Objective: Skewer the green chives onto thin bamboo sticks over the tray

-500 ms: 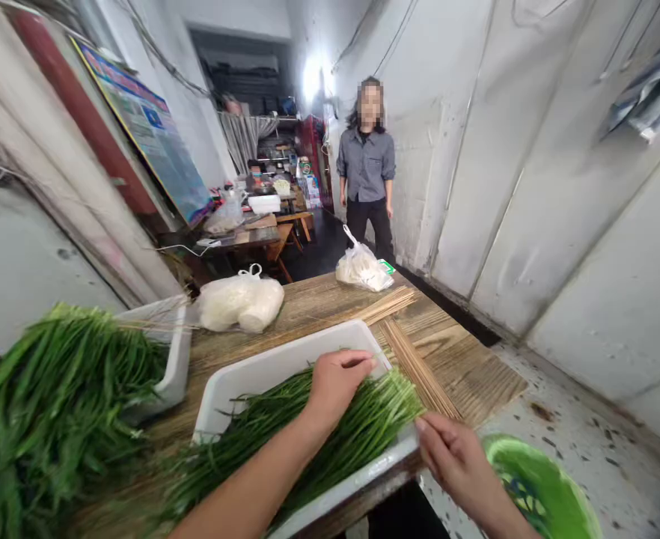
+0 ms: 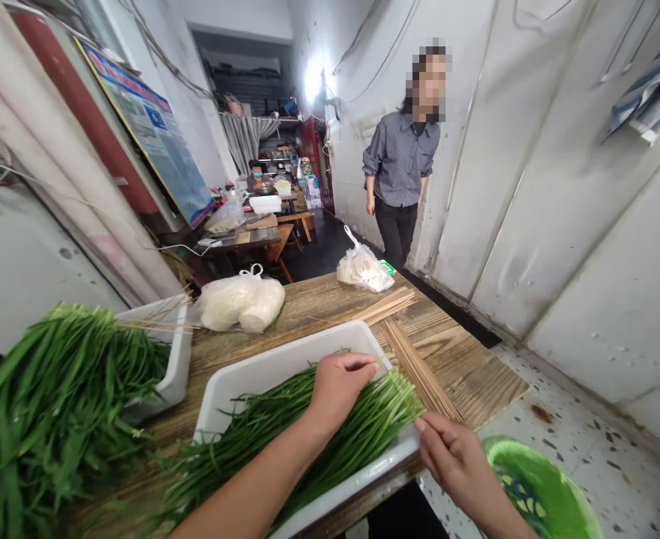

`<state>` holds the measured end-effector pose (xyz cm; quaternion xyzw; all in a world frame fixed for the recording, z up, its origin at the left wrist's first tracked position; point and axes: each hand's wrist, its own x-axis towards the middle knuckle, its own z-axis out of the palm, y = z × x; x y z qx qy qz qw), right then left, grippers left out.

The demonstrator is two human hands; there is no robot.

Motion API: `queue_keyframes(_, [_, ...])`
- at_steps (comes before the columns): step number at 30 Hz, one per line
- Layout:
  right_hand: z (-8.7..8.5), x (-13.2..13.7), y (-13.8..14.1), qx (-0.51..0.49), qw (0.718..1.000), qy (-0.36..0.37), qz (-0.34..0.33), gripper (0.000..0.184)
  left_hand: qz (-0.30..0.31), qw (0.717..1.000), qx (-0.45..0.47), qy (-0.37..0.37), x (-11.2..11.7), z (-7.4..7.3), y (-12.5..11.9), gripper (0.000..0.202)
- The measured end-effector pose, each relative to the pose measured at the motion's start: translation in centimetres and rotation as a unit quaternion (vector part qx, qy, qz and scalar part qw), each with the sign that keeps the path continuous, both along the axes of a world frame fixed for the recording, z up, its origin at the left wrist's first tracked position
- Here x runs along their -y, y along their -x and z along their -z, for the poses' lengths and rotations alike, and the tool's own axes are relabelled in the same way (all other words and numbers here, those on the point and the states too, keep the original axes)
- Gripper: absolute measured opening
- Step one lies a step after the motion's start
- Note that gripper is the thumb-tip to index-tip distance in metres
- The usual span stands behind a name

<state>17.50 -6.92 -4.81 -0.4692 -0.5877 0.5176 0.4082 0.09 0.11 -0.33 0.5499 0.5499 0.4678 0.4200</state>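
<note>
Garlic chives (image 2: 358,427) lie in a white plastic tray (image 2: 234,370), their pale cut ends gathered at its right side. My left hand (image 2: 338,385) reaches over the bunch, thumb and fingers pinched at the far edge of those ends, where a pale stalk shows at the fingertips. At the near corner of the cut ends, my right hand (image 2: 456,453) is closed in a pinch by the tray's rim. Whatever thin thing it grips is too small to make out. Thin bamboo skewers (image 2: 420,367) lie on the wooden table (image 2: 476,370) just beyond the tray.
More chives (image 2: 77,374) overflow a second white tray (image 2: 179,359) at left. Two plastic bags (image 2: 243,301) (image 2: 364,269) sit along the table's far side. A green basket (image 2: 560,479) stands on the floor at right. A person (image 2: 402,161) stands beyond the table by the wall.
The person beyond the table has stepped to the right and closer, with the head turned and leaning. My hands and the chives have hardly moved.
</note>
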Motion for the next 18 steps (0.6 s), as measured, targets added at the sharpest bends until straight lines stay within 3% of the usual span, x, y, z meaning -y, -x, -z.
queue_keyframes(11, [-0.3, 0.0, 0.2, 0.0, 1.0, -0.015, 0.009, 0.038, 0.023, 0.999, -0.035, -0.005, 0.3, -0.1, -0.3, 0.018])
queue_keyframes(13, [-0.5, 0.1, 0.2, -0.003, 1.0, -0.013, 0.009, 0.038, 0.092, 0.994, -0.065, -0.007, 0.3, -0.7, 0.4, 0.018])
queue_keyframes(16, [-0.7, 0.3, 0.0, 0.013, 1.0, -0.02, 0.002, 0.038, 0.262, 0.96, -0.095, 0.022, -0.4, -1.9, 2.5, 0.024])
queue_keyframes(18, [-0.7, 0.5, -0.2, 0.029, 0.999, -0.031, 0.001, 0.038, 0.263, 0.956, -0.132, 0.017, -1.1, -2.1, 3.8, 0.029])
